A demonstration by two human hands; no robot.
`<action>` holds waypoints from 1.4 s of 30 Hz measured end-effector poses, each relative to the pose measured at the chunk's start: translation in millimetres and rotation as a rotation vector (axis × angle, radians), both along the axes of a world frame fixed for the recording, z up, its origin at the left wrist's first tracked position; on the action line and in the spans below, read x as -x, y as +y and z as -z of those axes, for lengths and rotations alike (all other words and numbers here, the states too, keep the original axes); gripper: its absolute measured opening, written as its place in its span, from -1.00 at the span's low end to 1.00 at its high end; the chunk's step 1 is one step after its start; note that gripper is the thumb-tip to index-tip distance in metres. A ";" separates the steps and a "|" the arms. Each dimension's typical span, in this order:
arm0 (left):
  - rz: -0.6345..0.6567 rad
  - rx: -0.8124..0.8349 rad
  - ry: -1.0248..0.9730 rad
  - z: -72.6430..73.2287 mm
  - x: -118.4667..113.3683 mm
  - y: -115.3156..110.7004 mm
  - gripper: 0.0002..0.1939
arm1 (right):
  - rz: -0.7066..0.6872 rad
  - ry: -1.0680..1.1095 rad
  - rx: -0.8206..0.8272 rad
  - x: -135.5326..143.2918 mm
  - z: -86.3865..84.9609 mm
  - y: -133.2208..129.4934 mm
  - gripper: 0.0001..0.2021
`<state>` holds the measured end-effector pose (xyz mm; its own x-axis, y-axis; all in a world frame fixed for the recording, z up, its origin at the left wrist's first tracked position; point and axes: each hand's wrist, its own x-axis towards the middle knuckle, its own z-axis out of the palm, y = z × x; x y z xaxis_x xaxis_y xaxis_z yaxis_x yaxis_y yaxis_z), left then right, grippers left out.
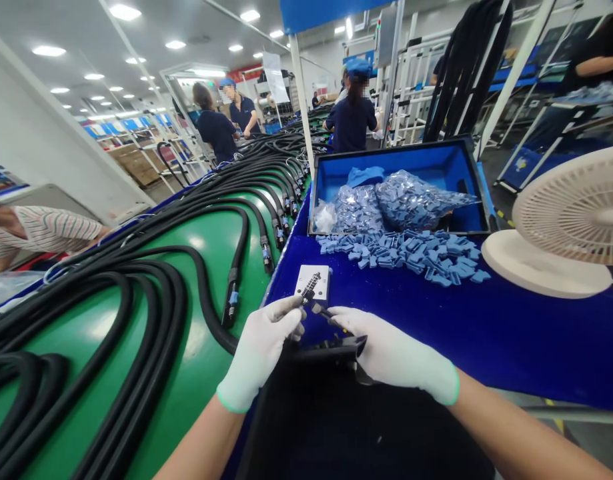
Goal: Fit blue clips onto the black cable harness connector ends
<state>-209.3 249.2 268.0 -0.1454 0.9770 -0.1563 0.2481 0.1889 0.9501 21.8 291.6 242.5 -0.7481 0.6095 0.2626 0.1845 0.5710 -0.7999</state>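
My left hand (263, 350), in a white glove, is closed with its fingertips pinched on a small black connector (309, 295). That connector lies at the near edge of a white fixture block (320, 280) with a dark slotted strip. A thick black hose (213, 320) runs from the green surface to beneath my left hand. My right hand (391, 348), also gloved, has its fingers closed around a thin dark piece (326, 312) whose tip points at the connector. What kind of piece it is, I cannot make out. A black flap-like edge (336, 350) lies below both hands.
Loose blue clips (416, 253) are heaped before a blue bin (401, 150) holding bagged clips (419, 200). A beige fan (586, 213) stands at the right. Black hoses (156, 320) with connector ends cover the green conveyor (201, 373). Several people work nearby.
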 end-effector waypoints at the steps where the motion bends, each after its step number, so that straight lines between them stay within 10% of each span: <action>1: 0.005 -0.003 -0.011 0.2 0.1 0.5 -0.51 | -0.023 0.015 -0.012 2.0 -1.8 0.4 -0.22; 16: 0.046 -0.006 0.148 12.5 3.8 3.0 -0.57 | -0.066 0.096 -0.070 11.9 -10.9 1.3 -0.36; 26: 0.109 0.011 0.109 12.4 1.3 9.8 -0.61 | 0.120 -0.037 -0.060 5.8 24.6 2.8 -0.67; 32: 0.119 -0.130 0.230 4.0 -9.6 34.8 -0.52 | 0.123 -0.150 -0.056 6.1 18.4 6.0 -0.78; 42: 0.253 -0.140 0.298 -3.2 -15.5 50.8 -0.66 | 0.171 -0.147 0.023 -4.9 32.9 9.8 -0.61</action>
